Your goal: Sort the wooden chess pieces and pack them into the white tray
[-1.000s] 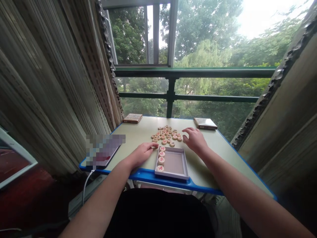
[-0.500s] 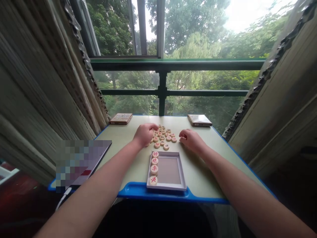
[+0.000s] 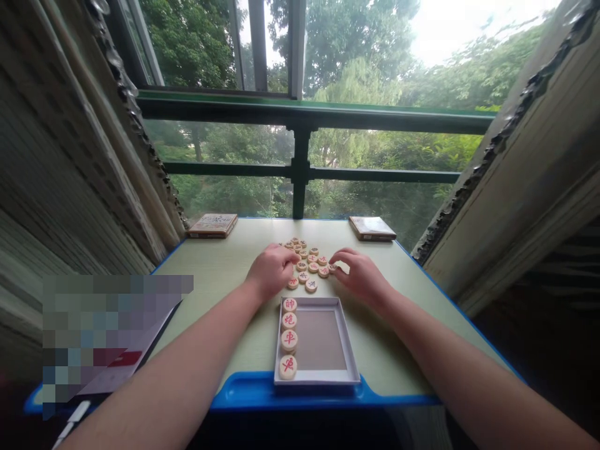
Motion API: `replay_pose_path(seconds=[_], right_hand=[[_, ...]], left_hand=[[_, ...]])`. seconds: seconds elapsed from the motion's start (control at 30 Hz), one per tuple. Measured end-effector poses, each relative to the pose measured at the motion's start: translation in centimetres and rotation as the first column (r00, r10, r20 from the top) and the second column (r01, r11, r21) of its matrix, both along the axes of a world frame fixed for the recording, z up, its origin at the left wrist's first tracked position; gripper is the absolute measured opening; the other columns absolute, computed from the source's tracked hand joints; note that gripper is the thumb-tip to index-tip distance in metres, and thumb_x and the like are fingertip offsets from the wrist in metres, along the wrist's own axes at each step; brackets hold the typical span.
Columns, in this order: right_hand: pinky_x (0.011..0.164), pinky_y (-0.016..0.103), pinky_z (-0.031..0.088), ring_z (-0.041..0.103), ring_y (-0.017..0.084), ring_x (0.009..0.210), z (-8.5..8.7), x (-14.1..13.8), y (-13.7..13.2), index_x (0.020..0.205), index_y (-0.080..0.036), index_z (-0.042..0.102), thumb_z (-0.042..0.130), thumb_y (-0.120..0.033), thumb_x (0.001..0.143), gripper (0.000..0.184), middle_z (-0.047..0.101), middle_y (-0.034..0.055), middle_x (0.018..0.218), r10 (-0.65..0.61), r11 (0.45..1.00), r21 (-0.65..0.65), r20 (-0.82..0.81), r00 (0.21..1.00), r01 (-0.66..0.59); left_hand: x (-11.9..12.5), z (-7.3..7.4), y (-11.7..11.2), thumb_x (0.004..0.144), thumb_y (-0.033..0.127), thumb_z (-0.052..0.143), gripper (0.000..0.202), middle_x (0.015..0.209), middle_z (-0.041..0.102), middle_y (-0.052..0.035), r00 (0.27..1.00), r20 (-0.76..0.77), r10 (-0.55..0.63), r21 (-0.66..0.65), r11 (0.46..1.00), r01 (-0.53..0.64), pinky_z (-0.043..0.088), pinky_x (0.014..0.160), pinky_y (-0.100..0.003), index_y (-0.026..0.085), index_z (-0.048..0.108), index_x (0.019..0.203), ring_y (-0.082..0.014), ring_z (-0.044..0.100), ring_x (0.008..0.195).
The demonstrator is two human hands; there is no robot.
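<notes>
Several round wooden Chinese chess pieces (image 3: 313, 268) with red or black characters lie loosely grouped on the pale table. At the group's left side is my left hand (image 3: 272, 272), fingers curled and thumb close to the index finger; what they hold, if anything, is hidden. My right hand (image 3: 363, 275) is at the right edge, with thumb and fingertips closed around one chess piece (image 3: 332, 268). Nearer to me stands a shallow white box (image 3: 350, 350). Along its left wall runs a column of red-lettered pieces (image 3: 289, 339), faces up.
A laptop (image 3: 154, 331), partly blurred out, sits at the left with a white cable (image 3: 77, 414). Flat boxes lie at the far left (image 3: 213, 225) and far right (image 3: 372, 228) of the table (image 3: 394, 337). Curtains flank the window behind a green railing (image 3: 300, 162).
My right hand has moved left to the pieces and closed on one at the edge. My left hand has shifted slightly nearer to me over the pieces. The camera view has tilted slightly.
</notes>
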State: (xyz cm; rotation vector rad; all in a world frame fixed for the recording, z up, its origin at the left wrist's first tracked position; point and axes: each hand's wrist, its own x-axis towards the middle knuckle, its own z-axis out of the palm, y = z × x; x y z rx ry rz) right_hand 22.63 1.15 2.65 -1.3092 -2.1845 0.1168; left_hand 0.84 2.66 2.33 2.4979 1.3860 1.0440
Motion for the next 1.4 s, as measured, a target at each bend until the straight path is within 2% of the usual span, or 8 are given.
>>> replay_pose_path(seconds=[0.13,0.27,0.47,0.67,0.93,1.1,1.23,1.4], right_hand=[[0.094,0.035,0.040,0.055,0.020,0.104,-0.5,-0.9,0.5,0.101,-0.022,0.067,0.055,-0.023,0.081,0.023,0.065,0.0060,0.109,0.209,0.977,0.033,0.069,0.975,-0.212],[0.088,0.035,0.041,0.057,0.019,0.092,-0.9,-1.0,1.2,0.083,-0.021,0.070,0.057,-0.025,0.081,0.013,0.069,0.0060,0.096,0.191,0.981,0.007,0.075,0.979,-0.192],[0.083,0.035,0.043,0.053,0.021,0.090,-0.9,-0.7,1.1,0.080,-0.020,0.067,0.064,-0.027,0.073,0.010,0.068,0.0051,0.084,0.045,0.998,-0.053,0.007,0.999,-0.044],[0.090,0.032,0.042,0.051,0.019,0.103,-0.6,-0.6,0.8,0.092,-0.022,0.065,0.055,-0.008,0.069,0.029,0.066,0.0036,0.097,0.079,0.984,-0.154,-0.103,0.992,-0.094],[0.083,0.036,0.042,0.053,0.022,0.090,-0.7,-0.9,1.0,0.086,-0.021,0.068,0.061,-0.031,0.074,0.017,0.069,0.0033,0.082,0.044,0.994,-0.100,0.014,0.999,-0.042],[0.083,0.034,0.043,0.051,0.022,0.094,-0.5,-0.7,0.8,0.092,-0.021,0.068,0.063,-0.021,0.070,0.022,0.070,0.0024,0.089,0.082,0.995,-0.056,-0.075,0.994,-0.086],[0.082,0.033,0.044,0.052,0.021,0.093,0.1,-0.7,0.0,0.095,-0.021,0.067,0.061,-0.016,0.069,0.027,0.070,0.0021,0.089,0.139,0.989,-0.031,-0.136,0.981,-0.145],[0.082,0.032,0.043,0.053,0.018,0.091,1.4,-1.7,-2.4,0.097,-0.021,0.065,0.061,-0.018,0.072,0.026,0.070,0.0018,0.090,0.311,0.949,-0.002,-0.158,0.937,-0.315]], left_hand=[[-0.6,0.9,-0.6,0.075,0.022,0.050,0.021,0.084,0.069,-0.0043,0.978,-0.209,-0.031,-0.019,0.999,0.028,0.044,0.082,-0.035,0.020,0.071,0.078,-0.0218,0.054,0.085],[-1.0,1.2,-1.1,0.076,0.023,0.050,0.021,0.079,0.067,-0.0055,0.951,-0.304,-0.063,-0.046,0.998,0.052,0.043,0.080,-0.034,0.021,0.071,0.073,-0.0219,0.052,0.083],[-1.2,1.1,-0.9,0.078,0.031,0.050,0.024,0.092,0.067,-0.0055,0.958,-0.281,-0.055,-0.092,0.995,0.030,0.043,0.084,-0.034,0.021,0.071,0.086,-0.0221,0.053,0.088],[-1.3,0.6,-0.2,0.080,0.030,0.049,0.026,0.095,0.069,-0.0039,0.971,-0.225,-0.083,-0.135,0.989,0.053,0.043,0.086,-0.032,0.021,0.070,0.092,-0.0213,0.055,0.092],[-1.3,0.2,0.2,0.079,0.017,0.044,0.029,0.097,0.068,-0.0031,0.971,-0.216,-0.104,-0.146,0.987,0.073,0.044,0.088,-0.032,0.020,0.072,0.086,-0.0197,0.056,0.092],[-1.4,0.2,0.3,0.072,0.008,0.043,0.035,0.093,0.069,-0.0031,0.976,-0.217,-0.027,-0.119,0.993,0.001,0.046,0.084,-0.030,0.018,0.071,0.091,-0.0192,0.056,0.090],[-1.4,0.4,0.0,0.068,0.005,0.041,0.036,0.086,0.070,-0.0028,0.978,-0.209,0.000,-0.109,0.994,-0.023,0.047,0.081,-0.028,0.018,0.071,0.082,-0.0187,0.057,0.087],[-1.2,1.1,-1.5,0.066,0.006,0.041,0.032,0.080,0.070,-0.0027,0.985,-0.169,0.035,-0.115,0.992,-0.055,0.047,0.080,-0.029,0.018,0.070,0.075,-0.0189,0.059,0.085]])
